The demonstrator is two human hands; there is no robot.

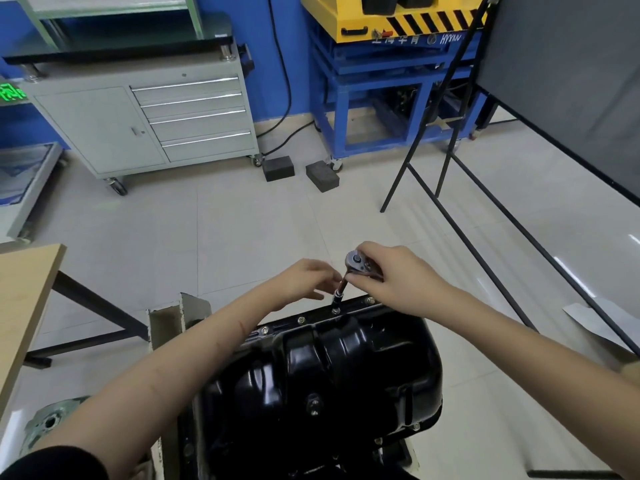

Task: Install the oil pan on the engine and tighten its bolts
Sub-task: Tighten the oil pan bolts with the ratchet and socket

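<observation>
A glossy black oil pan [329, 372] lies on the engine below me, its far flange lined with several bolts [301, 320]. A ratchet wrench [358, 262] stands upright on an extension bar and socket [337, 296], seated on a bolt at the far flange. My right hand [398, 277] grips the ratchet head and handle from the right. My left hand [308, 277] pinches the extension bar just under the head with its fingertips.
A wooden tabletop [24, 299] on black legs stands at the left. A grey drawer cabinet [145, 123] on casters is at the back, two black blocks [278, 168] lie on the floor, and a black frame stand [485, 188] with a dark board rises on the right.
</observation>
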